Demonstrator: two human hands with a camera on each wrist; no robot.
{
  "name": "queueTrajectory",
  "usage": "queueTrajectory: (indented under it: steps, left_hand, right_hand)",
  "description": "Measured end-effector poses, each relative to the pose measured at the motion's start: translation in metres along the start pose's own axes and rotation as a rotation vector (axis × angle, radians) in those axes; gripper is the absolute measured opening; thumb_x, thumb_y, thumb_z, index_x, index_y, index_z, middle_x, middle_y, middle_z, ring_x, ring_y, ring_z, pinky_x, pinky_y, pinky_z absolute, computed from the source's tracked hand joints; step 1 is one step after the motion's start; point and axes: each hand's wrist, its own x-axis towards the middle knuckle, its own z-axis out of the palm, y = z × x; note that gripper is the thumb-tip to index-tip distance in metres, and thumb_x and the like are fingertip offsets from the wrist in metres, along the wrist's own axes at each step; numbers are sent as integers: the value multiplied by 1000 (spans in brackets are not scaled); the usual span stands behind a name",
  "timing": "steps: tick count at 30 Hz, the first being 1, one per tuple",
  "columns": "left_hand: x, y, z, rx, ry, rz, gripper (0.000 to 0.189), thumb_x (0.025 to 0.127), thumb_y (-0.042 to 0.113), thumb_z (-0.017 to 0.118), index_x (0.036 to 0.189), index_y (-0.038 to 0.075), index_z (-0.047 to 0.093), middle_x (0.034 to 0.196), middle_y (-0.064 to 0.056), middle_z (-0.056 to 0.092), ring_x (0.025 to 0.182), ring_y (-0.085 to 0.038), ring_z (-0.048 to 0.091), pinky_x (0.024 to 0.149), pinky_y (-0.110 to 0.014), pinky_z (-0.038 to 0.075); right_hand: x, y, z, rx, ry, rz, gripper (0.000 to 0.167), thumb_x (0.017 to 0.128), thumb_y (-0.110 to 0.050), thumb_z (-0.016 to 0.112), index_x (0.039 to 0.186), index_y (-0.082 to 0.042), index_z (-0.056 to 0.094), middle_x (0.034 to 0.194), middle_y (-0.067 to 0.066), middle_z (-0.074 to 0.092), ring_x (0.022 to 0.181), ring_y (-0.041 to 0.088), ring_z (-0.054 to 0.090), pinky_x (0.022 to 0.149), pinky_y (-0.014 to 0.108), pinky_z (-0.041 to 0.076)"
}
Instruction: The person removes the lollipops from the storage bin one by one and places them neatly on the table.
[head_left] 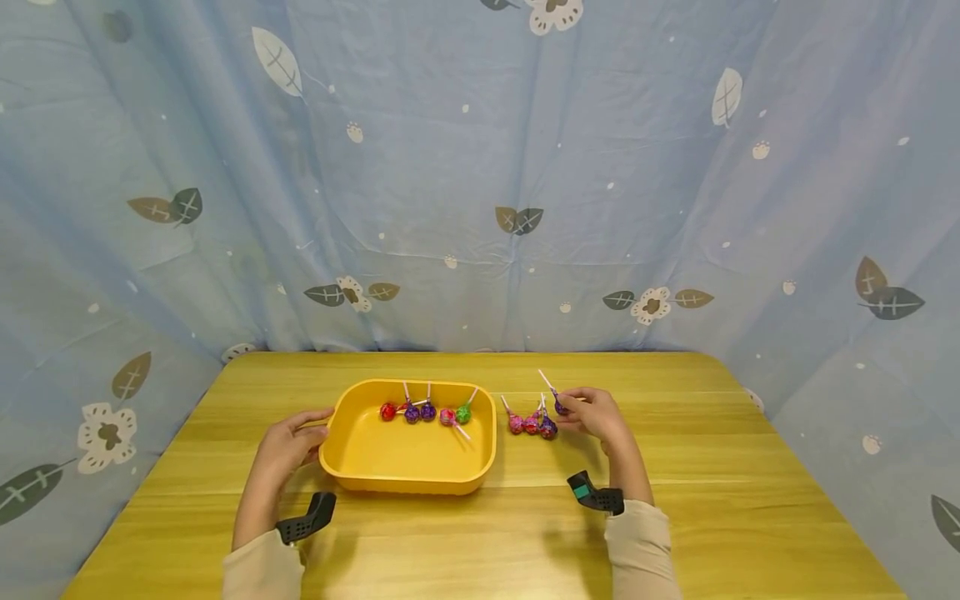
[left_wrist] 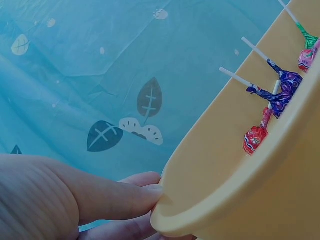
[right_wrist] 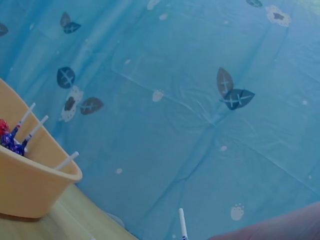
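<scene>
A yellow plastic basket (head_left: 408, 483) stands on the table, left of centre. My left hand (head_left: 288, 447) grips its left rim, thumb and fingertips right at the edge in the left wrist view. Along the basket's far side lie a red lollipop (head_left: 387, 412), two purple lollipops (left_wrist: 288, 82), a pink lollipop (head_left: 447, 417) and a green lollipop (head_left: 463, 413). Right of the basket, my right hand (head_left: 594, 412) pinches a purple-wrapped lollipop (head_left: 560, 407) by its head, white stick pointing up and left. The right wrist view shows mostly its stick (right_wrist: 183, 223).
Beside the held lollipop, a pink lollipop (head_left: 516, 424), a pink-red lollipop (head_left: 532, 426) and another purple lollipop (head_left: 548, 430) lie close together on the wooden table (head_left: 450, 550). A blue patterned curtain (head_left: 420, 167) hangs behind the table and along both sides.
</scene>
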Motion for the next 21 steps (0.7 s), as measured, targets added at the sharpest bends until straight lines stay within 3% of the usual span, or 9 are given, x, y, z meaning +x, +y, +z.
queueTrajectory:
  steps: [6,12,21]
  left_hand:
    - [1,0,-1,-9,-2,6,42,98,10,56,137,-4,51,121,-25,61,99,-26,65,74,-29,56]
    - [0,0,0,-14,0,9,41,98,9,55,137,-4,51,120,-25,62,97,-25,66,73,-28,56]
    - [1,0,0,-8,-2,-1,42,98,10,55,137,-4,51,122,-26,60,100,-27,64,74,-29,56]
  right_hand:
    - [-1,4,-4,-62,-19,41,33,99,-16,55,117,11,59,102,28,65,84,36,68,75,45,56]
    - [-2,9,-5,-173,-33,74,36,99,-21,56,113,11,61,89,23,67,68,25,67,64,40,58]
    - [2,14,-6,-214,-27,112,37,99,-26,57,107,9,63,82,19,63,65,24,65,61,37,58]
